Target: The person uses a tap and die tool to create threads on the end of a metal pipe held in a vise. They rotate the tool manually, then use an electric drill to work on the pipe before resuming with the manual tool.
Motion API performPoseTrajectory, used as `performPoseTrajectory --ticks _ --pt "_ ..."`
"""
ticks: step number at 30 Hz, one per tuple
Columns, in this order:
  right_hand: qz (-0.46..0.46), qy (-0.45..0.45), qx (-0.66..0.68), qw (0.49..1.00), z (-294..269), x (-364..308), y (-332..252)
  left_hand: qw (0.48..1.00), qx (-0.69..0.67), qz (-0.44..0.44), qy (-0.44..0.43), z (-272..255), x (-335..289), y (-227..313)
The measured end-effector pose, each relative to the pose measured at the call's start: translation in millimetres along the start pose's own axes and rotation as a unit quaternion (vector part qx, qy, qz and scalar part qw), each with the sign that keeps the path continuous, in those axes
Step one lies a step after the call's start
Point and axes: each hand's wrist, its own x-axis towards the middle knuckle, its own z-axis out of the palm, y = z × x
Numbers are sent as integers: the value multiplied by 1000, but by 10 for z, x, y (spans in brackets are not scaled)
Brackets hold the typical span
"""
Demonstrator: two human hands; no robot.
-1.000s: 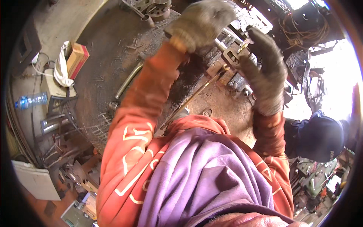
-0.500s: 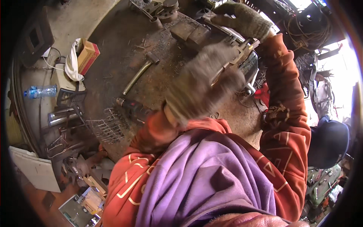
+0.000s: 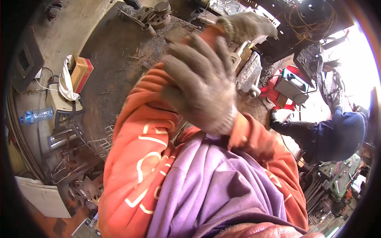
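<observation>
My arms cross in front of my chest, both hands in dirty grey-brown knit gloves. My left hand (image 3: 248, 27) reaches to the far right, past the upper end of a bench vise (image 3: 249, 73). Its fingers look stretched out and drooping, with nothing seen in them; some blur hides their tips. Over my left forearm lies my right hand (image 3: 198, 85), palm down, fingers spread, nearest the orange left sleeve (image 3: 145, 101). A pale metal piece (image 3: 237, 55) shows at the vise, partly behind my right hand. My sleeve covers much of the worktop.
On the dark worktop (image 3: 103, 59) stands a round holed metal block (image 3: 149, 16). Further left are a cardboard box (image 3: 82, 73), a white cloth (image 3: 66, 81) and a plastic bottle (image 3: 37, 115). A person in dark blue (image 3: 337, 135) is low at the right, near a grey-teal machine (image 3: 291, 89).
My right hand has come from the vise's far end down to my left forearm. My left hand has moved up and right, its sleeve now covering the hammer and drill. The view has shifted.
</observation>
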Motion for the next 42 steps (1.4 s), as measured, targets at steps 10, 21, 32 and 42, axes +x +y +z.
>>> performPoseTrajectory --ticks 10,21,32,42 --pt "249 -187 194 930 -671 857 1237 926 -280 -211 136 -613 -992 1607" --pt "34 63 72 995 -487 -69 233 945 -254 -207 -4 -253 -6 319" --pt "77 204 -47 975 -716 76 1336 867 -401 -294 42 -811 -431 1384" --pt "118 -298 221 921 -784 443 1864 961 -14 -231 148 -649 -849 1443"
